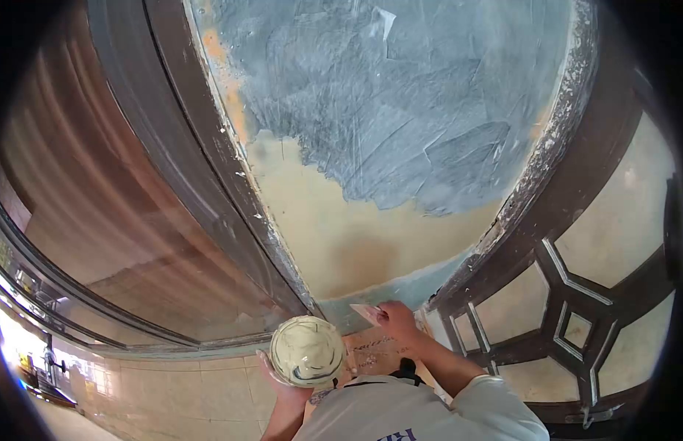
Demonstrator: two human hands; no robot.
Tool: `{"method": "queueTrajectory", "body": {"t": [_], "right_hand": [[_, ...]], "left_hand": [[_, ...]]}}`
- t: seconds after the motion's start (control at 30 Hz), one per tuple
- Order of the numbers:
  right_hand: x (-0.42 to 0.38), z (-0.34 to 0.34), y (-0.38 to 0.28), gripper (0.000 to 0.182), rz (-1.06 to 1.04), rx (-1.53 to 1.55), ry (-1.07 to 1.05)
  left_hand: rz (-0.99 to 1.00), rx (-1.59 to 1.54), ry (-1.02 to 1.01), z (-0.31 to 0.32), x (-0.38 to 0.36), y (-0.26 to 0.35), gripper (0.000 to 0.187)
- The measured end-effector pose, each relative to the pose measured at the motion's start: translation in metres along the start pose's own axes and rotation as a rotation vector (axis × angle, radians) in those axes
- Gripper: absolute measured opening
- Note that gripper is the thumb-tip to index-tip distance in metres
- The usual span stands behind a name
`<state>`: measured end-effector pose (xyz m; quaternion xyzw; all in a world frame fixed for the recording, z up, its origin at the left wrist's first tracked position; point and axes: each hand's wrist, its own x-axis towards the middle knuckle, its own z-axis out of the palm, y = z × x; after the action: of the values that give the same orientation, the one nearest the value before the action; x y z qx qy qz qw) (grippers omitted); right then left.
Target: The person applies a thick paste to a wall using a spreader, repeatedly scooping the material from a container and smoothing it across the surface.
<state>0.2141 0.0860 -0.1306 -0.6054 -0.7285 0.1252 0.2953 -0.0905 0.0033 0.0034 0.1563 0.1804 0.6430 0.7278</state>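
My left hand (281, 384) supports a round, tub-like container of cream-coloured putty (307, 351) from below and the side, near my body. Its surface is smeared and marked with a few dark streaks. To the right and slightly higher, my right hand (397, 317) is closed around a putty knife (366, 314), whose pale, flat blade points left toward the foot of the wall panel. That wall panel (385, 110) has grey, trowelled filler above. Lower down there is a cream band (319, 220) with a ragged upper edge.
Dark wooden frames with chipped, paint-spotted edges border the panel. On the left is a glazed pane (113, 198) with brown curtain-like folds behind it; on the right stands a lattice door (569, 316). Below are a tiled surface (187, 389) and a cardboard sheet with writing (374, 351).
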Motion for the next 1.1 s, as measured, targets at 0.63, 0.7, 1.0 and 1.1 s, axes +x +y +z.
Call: {"method": "queueTrajectory", "body": {"t": [0.63,0.7,1.0,1.1], "right_hand": [[0.114,-0.282,-0.133,0.034,-0.070,1.033,0.014],[0.095,-0.214,-0.098,0.037,0.183,1.247,-0.185],[0.051,-0.187,-0.059,0.042,0.403,1.575,-0.471],[0.055,-0.218,-0.050,0.043,0.361,1.573,-0.342]], "left_hand": [[0.077,0.122,-0.028,0.049,0.013,-0.038,0.087],[0.031,-0.115,0.021,0.060,0.017,-0.037,0.088],[0.051,-0.141,-0.067,0.099,0.019,-0.059,0.086],[0.068,-0.140,-0.102,0.109,0.019,-0.066,0.085]]}}
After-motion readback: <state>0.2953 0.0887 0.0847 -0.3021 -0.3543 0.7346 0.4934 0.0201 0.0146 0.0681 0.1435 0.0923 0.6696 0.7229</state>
